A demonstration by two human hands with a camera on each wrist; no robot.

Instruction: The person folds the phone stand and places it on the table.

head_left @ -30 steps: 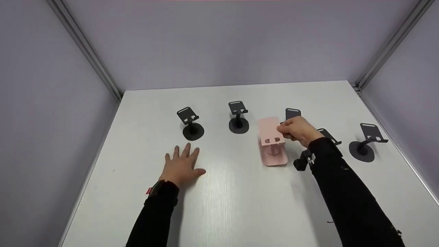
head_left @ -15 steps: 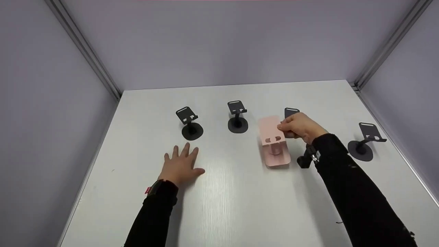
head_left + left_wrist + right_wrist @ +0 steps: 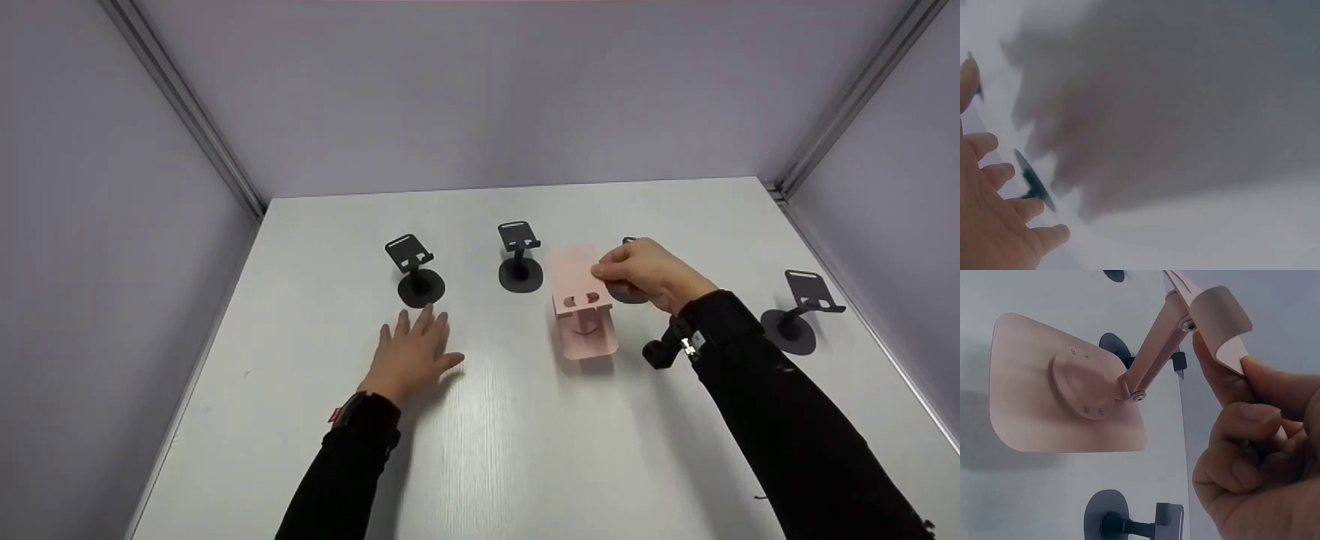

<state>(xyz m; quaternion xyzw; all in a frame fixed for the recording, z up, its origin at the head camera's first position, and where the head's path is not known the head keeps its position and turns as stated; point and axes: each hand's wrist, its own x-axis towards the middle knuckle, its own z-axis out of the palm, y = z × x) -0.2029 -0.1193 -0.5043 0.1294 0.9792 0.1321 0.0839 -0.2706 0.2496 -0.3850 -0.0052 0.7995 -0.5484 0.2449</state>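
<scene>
A pink phone stand [image 3: 576, 277] with a rectangular base and a hinged arm is pinched at the right edge of its back plate by my right hand [image 3: 649, 274]. In the right wrist view the thumb and index finger grip that plate, while the stand's base [image 3: 1022, 382] faces the camera. My left hand [image 3: 411, 354] is spread with straight fingers over the white table. Just beyond its fingertips is a black phone stand [image 3: 420, 286]. In the left wrist view, the hand's shadow falls on the table beside the fingers [image 3: 1027, 208].
Another black stand [image 3: 520, 274] is at the back middle. My right hand partly covers a further black stand [image 3: 628, 294]. A black stand [image 3: 789, 330] is at the far right. The white table [image 3: 480, 450] is bounded by pale panels [image 3: 480, 97] at the back and sides.
My right hand has moved the pink phone stand slightly left and up, its shadow now apart from the base. The left hand has shifted a little right.
</scene>
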